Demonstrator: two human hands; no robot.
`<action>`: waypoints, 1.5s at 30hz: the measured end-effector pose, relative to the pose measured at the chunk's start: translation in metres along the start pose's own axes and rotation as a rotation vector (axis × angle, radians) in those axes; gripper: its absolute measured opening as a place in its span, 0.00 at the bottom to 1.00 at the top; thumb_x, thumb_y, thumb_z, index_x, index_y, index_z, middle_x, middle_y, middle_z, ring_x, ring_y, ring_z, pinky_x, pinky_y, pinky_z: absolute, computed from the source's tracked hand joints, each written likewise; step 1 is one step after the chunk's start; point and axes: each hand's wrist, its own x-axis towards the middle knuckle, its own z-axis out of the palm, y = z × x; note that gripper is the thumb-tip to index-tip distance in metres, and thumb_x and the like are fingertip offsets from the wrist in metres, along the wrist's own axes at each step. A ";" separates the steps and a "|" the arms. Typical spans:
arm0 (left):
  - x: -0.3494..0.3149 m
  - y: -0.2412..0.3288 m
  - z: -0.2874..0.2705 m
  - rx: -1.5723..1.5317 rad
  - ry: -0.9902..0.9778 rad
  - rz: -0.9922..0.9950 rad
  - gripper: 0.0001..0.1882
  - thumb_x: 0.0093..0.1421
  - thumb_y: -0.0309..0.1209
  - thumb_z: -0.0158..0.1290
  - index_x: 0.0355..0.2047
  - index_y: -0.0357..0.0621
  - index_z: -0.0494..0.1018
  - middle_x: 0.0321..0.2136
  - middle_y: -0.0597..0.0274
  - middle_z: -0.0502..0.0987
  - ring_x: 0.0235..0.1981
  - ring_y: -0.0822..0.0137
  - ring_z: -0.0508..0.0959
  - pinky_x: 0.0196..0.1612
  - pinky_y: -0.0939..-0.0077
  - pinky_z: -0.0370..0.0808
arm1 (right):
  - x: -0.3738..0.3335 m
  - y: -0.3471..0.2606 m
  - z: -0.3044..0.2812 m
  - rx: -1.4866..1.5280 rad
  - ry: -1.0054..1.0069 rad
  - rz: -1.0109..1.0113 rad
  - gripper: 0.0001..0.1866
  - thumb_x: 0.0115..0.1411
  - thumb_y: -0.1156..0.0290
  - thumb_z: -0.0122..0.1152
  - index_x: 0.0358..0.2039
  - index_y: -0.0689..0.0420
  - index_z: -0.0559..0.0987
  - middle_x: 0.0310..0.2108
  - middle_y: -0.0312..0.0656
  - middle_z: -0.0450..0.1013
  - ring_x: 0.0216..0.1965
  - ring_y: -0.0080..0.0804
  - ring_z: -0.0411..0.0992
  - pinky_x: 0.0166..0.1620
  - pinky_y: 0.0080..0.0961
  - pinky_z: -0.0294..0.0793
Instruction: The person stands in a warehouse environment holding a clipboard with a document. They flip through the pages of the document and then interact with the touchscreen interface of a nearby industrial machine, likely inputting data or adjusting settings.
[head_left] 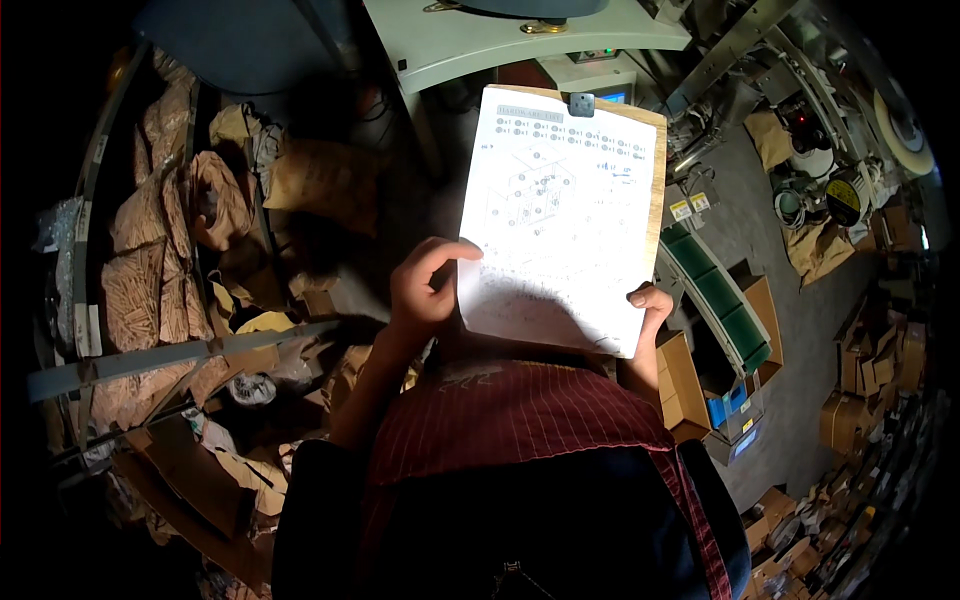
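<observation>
A wooden clipboard (657,190) is held up in front of me, tilted slightly, with a black clip (581,104) at its top edge. White printed paper (540,255) on it carries a line drawing of a box-like shape, rows of small round marks and some handwriting. My left hand (425,285) is closed at the left edge, a fingertip on the paper's front and the other fingers curled. At the lower right edge my right hand (648,308) grips the board, thumb in front, its fingers hidden behind. Shadow covers the lower part of the page.
A pale machine table (540,45) stands ahead. Right of the clipboard, a green conveyor belt (715,290) slopes down to an open cardboard box (680,385). Shelving on the left holds brown paper-wrapped bundles (150,290). Several cartons (850,420) are piled at the far right.
</observation>
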 end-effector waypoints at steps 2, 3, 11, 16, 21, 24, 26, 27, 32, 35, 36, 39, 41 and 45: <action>0.000 0.000 0.000 -0.006 -0.002 -0.005 0.10 0.56 0.16 0.57 0.39 0.37 0.79 0.36 0.56 0.81 0.38 0.66 0.80 0.43 0.76 0.76 | -0.001 0.001 -0.001 -0.013 0.004 0.001 0.42 0.35 0.70 0.50 0.56 0.76 0.67 0.50 0.63 0.73 0.45 0.52 0.75 0.53 0.37 0.76; -0.001 -0.001 0.000 -0.009 -0.001 -0.010 0.11 0.56 0.16 0.57 0.39 0.37 0.79 0.36 0.56 0.81 0.38 0.66 0.80 0.43 0.76 0.76 | -0.001 0.001 0.001 -0.023 0.008 0.003 0.42 0.35 0.70 0.50 0.56 0.76 0.67 0.50 0.63 0.73 0.45 0.52 0.75 0.53 0.37 0.76; -0.002 -0.002 -0.002 -0.010 0.004 -0.008 0.10 0.56 0.16 0.57 0.39 0.37 0.79 0.36 0.57 0.81 0.38 0.66 0.80 0.43 0.77 0.75 | -0.002 0.004 0.016 0.028 0.042 0.008 0.41 0.34 0.71 0.50 0.55 0.76 0.68 0.49 0.62 0.74 0.45 0.53 0.75 0.53 0.38 0.76; -0.002 -0.002 -0.004 -0.014 0.008 -0.005 0.10 0.56 0.16 0.57 0.39 0.37 0.79 0.36 0.57 0.81 0.38 0.66 0.80 0.43 0.77 0.75 | 0.000 0.006 -0.002 0.055 0.031 0.008 0.40 0.34 0.72 0.50 0.53 0.76 0.69 0.48 0.62 0.74 0.44 0.52 0.75 0.52 0.38 0.76; -0.004 -0.003 -0.004 -0.014 0.011 -0.005 0.10 0.56 0.17 0.57 0.39 0.37 0.79 0.36 0.57 0.81 0.38 0.66 0.80 0.43 0.76 0.75 | 0.000 0.007 0.000 0.047 0.040 0.002 0.37 0.34 0.72 0.50 0.50 0.76 0.71 0.46 0.60 0.75 0.42 0.50 0.75 0.51 0.37 0.77; -0.004 -0.003 -0.005 -0.004 0.011 -0.002 0.10 0.56 0.17 0.57 0.39 0.37 0.79 0.36 0.57 0.81 0.38 0.66 0.80 0.43 0.76 0.75 | -0.003 0.008 0.015 0.024 0.060 0.008 0.37 0.34 0.71 0.50 0.50 0.76 0.71 0.45 0.60 0.75 0.42 0.50 0.75 0.51 0.37 0.77; -0.004 -0.003 -0.005 -0.005 0.009 -0.006 0.10 0.56 0.17 0.57 0.39 0.37 0.79 0.36 0.57 0.81 0.38 0.66 0.80 0.43 0.76 0.75 | -0.002 0.008 0.006 0.026 0.039 0.012 0.37 0.35 0.71 0.50 0.50 0.76 0.71 0.45 0.60 0.75 0.42 0.50 0.75 0.51 0.37 0.77; -0.004 -0.003 -0.005 -0.007 0.009 -0.012 0.10 0.56 0.17 0.57 0.39 0.37 0.79 0.36 0.57 0.81 0.38 0.66 0.80 0.43 0.77 0.75 | -0.001 0.008 0.005 0.022 0.040 0.012 0.38 0.35 0.71 0.50 0.50 0.76 0.71 0.45 0.60 0.75 0.42 0.50 0.75 0.51 0.37 0.77; -0.006 -0.005 -0.006 -0.009 0.014 -0.004 0.10 0.56 0.17 0.57 0.39 0.38 0.79 0.36 0.57 0.81 0.38 0.66 0.81 0.43 0.77 0.75 | 0.001 0.009 0.013 0.006 0.057 0.021 0.38 0.35 0.70 0.50 0.51 0.76 0.71 0.45 0.60 0.75 0.42 0.51 0.75 0.51 0.38 0.77; -0.005 -0.005 -0.005 -0.011 0.011 -0.003 0.10 0.56 0.18 0.58 0.39 0.38 0.79 0.36 0.57 0.81 0.38 0.66 0.81 0.43 0.77 0.76 | 0.001 0.009 0.011 0.010 0.052 0.017 0.37 0.35 0.70 0.50 0.50 0.76 0.71 0.45 0.60 0.75 0.42 0.51 0.75 0.51 0.37 0.77; -0.005 -0.005 -0.006 -0.007 0.009 -0.006 0.10 0.56 0.18 0.58 0.39 0.38 0.79 0.36 0.58 0.81 0.38 0.66 0.81 0.43 0.77 0.76 | 0.001 0.009 0.010 0.012 0.053 0.019 0.37 0.35 0.71 0.50 0.50 0.76 0.71 0.45 0.60 0.75 0.42 0.50 0.75 0.51 0.37 0.77; -0.005 -0.005 -0.006 -0.001 0.007 -0.018 0.10 0.56 0.18 0.58 0.39 0.38 0.79 0.36 0.58 0.81 0.38 0.66 0.81 0.43 0.77 0.75 | 0.001 0.007 0.004 0.022 0.050 0.021 0.37 0.35 0.71 0.50 0.50 0.76 0.71 0.44 0.60 0.76 0.42 0.50 0.75 0.51 0.37 0.77; -0.004 -0.005 -0.005 -0.007 0.004 -0.025 0.10 0.56 0.18 0.58 0.40 0.38 0.79 0.36 0.58 0.81 0.38 0.66 0.80 0.43 0.77 0.75 | 0.002 0.006 -0.002 0.030 0.044 0.018 0.37 0.35 0.71 0.50 0.50 0.75 0.72 0.44 0.59 0.76 0.42 0.49 0.75 0.51 0.36 0.77; -0.005 -0.006 -0.004 -0.011 0.003 -0.021 0.10 0.56 0.18 0.58 0.40 0.38 0.79 0.36 0.58 0.81 0.38 0.66 0.80 0.43 0.77 0.76 | 0.003 0.007 -0.004 0.026 0.028 0.012 0.36 0.35 0.71 0.50 0.49 0.75 0.72 0.44 0.58 0.76 0.42 0.48 0.75 0.51 0.35 0.76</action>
